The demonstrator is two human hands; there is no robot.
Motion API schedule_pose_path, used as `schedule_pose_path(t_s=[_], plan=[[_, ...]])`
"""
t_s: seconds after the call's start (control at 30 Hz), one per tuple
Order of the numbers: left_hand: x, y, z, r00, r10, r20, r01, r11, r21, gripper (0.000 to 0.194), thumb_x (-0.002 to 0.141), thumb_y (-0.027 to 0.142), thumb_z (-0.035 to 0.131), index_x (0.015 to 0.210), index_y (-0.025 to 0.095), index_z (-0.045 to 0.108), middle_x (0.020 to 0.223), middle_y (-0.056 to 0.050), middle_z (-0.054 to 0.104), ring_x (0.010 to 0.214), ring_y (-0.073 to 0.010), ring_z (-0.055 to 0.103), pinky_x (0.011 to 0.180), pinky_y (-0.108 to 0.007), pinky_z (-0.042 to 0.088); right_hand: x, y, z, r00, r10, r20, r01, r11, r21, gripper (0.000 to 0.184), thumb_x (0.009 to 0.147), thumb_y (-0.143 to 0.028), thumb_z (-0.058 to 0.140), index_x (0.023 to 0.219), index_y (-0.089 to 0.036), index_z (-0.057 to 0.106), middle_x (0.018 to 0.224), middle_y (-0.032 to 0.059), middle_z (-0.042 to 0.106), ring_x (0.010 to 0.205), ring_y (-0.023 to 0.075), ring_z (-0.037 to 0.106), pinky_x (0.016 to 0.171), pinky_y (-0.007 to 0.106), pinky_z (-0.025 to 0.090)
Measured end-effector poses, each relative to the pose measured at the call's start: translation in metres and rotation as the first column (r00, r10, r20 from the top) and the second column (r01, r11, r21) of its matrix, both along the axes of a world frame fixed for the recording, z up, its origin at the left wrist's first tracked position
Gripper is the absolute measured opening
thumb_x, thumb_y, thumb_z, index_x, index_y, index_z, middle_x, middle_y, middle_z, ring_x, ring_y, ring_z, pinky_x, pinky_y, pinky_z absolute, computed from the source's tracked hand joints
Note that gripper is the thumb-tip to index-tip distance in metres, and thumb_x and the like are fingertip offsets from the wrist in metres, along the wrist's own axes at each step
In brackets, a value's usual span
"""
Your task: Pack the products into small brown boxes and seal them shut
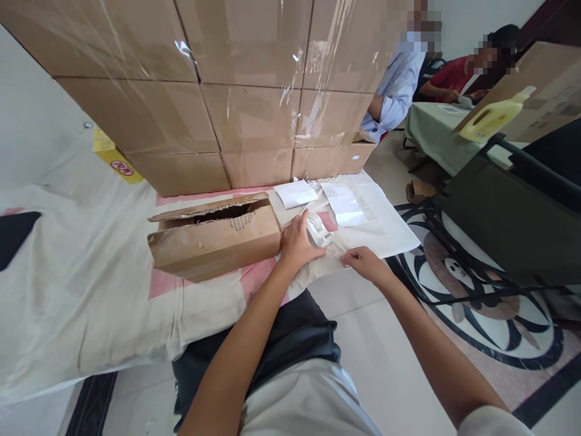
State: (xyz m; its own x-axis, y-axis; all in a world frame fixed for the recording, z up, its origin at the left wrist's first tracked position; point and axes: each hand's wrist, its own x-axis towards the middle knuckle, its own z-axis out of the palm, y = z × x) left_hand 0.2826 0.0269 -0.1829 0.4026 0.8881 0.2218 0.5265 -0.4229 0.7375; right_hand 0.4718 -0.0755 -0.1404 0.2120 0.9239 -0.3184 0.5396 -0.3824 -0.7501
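Observation:
My left hand is wrapped round a small white plastic device at the table's front edge. The thumb lies along its near side, and the palm hides part of it. Just left of that hand, almost touching it, lies a long brown cardboard box with a torn, partly raised top flap. My right hand hovers beside the table edge, right of the device and apart from it. Its fingers are curled into a pinch; whatever they may hold is too small to make out.
Stacked, taped cartons rise behind the work spot. Two white papers lie before them. A yellow packet stands left. On the right are a dark green case, a yellow jug and two people near another table.

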Motion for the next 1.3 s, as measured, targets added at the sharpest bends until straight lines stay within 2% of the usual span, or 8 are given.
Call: schedule_pose_path(t_s=[0.2,0.47,0.67,0.8,0.9,0.97,1.1,1.3], plan=[[-0.017,-0.028,0.014,0.989,-0.029,0.142,0.027,1.0,0.01,0.095,0.077,0.033,0.077,0.157,0.023,0.027,0.163,-0.017,0.033,0.156,-0.0351,0.027,0.128,-0.054,0.025,-0.024,-0.034,0.029,0.998,0.047,-0.048,-0.035,0.973,0.226,0.045,0.088,-0.061,0.054,0.069,-0.02,0.058,0.065,-0.0019,0.042,0.064,0.0148,0.038,0.061,0.029,0.032],[-0.062,-0.088,0.036,0.93,-0.14,0.34,0.188,0.976,-0.111,0.033,0.103,0.041,0.05,0.121,0.022,0.069,0.107,-0.007,0.077,0.093,-0.0186,0.074,0.078,-0.029,0.059,-0.076,-0.04,0.044,0.947,0.268,-0.177,-0.171,0.888,0.428,0.045,0.096,-0.057,0.058,0.07,-0.02,0.056,0.067,-0.0015,0.048,0.065,0.0144,0.043,0.062,0.028,0.035],[-0.071,-0.101,0.042,0.884,0.071,0.463,-0.111,0.992,0.06,0.023,0.097,0.037,0.063,0.087,0.022,0.078,0.079,-0.003,0.066,0.076,-0.015,0.064,0.068,-0.027,0.05,-0.101,-0.028,0.026,0.983,0.184,-0.006,-0.171,0.923,0.344,0.055,0.092,-0.068,0.051,0.062,-0.022,0.051,0.059,-0.0025,0.045,0.058,0.0138,0.043,0.056,0.026,0.036],[-0.107,-0.114,0.061,0.781,0.228,0.582,-0.423,0.878,0.224,0.014,0.095,0.027,0.066,0.089,0.026,0.078,0.081,-0.001,0.062,0.078,-0.0142,0.06,0.069,-0.028,0.046,-0.077,-0.007,0.027,0.988,0.014,0.153,-0.067,0.935,0.348,0.05,0.081,-0.062,0.067,0.055,-0.024,0.048,0.051,-0.0021,0.046,0.051,0.0158,0.045,0.052,0.028,0.034],[-0.149,-0.107,0.094,0.76,0.324,0.563,-0.544,0.791,0.279,0.011,0.094,0.021,0.067,0.092,0.026,0.077,0.085,0.0,0.062,0.079,-0.013,0.059,0.066,-0.026,0.044,-0.068,0.016,0.047,0.973,-0.049,0.225,-0.055,0.898,0.436,0.036,0.086,-0.057,0.064,0.075,-0.022,0.065,0.065,0.0036,0.063,0.063,0.0227,0.059,0.061,0.033,0.045],[-0.172,-0.092,0.119,0.871,0.263,0.415,-0.399,0.872,0.283,0.011,0.094,0.024,0.068,0.086,0.026,0.076,0.082,0.001,0.062,0.077,-0.0125,0.059,0.069,-0.027,0.045,-0.081,0.032,0.066,0.953,0.069,0.296,-0.233,0.791,0.566,0.039,0.094,-0.052,0.059,0.114,-0.021,0.071,0.107,0.011,0.076,0.099,0.0291,0.069,0.086,0.041,0.053],[-0.2,-0.049,0.147,0.97,0.158,0.183,-0.188,0.97,0.157,0.014,0.092,0.034,0.067,0.084,0.027,0.076,0.085,0.0,0.063,0.082,-0.0155,0.061,0.079,-0.031,0.047,-0.131,0.07,0.088,0.748,0.358,0.558,-0.658,0.508,0.556,0.06,0.104,-0.042,0.051,0.16,-0.022,0.041,0.164,0.0085,0.044,0.155,0.032,0.032,0.124,0.054,0.031],[-0.226,0.006,0.14,0.987,0.141,-0.083,-0.134,0.988,0.079,0.015,0.083,0.04,0.069,0.084,0.026,0.074,0.097,-0.002,0.063,0.094,-0.0218,0.06,0.088,-0.039,0.048,-0.159,0.102,0.07,0.642,0.46,0.613,-0.749,0.545,0.376,0.049,0.11,-0.038,0.036,0.153,-0.02,0.053,0.164,0.0061,0.044,0.157,0.0327,0.029,0.121,0.057,0.035]])
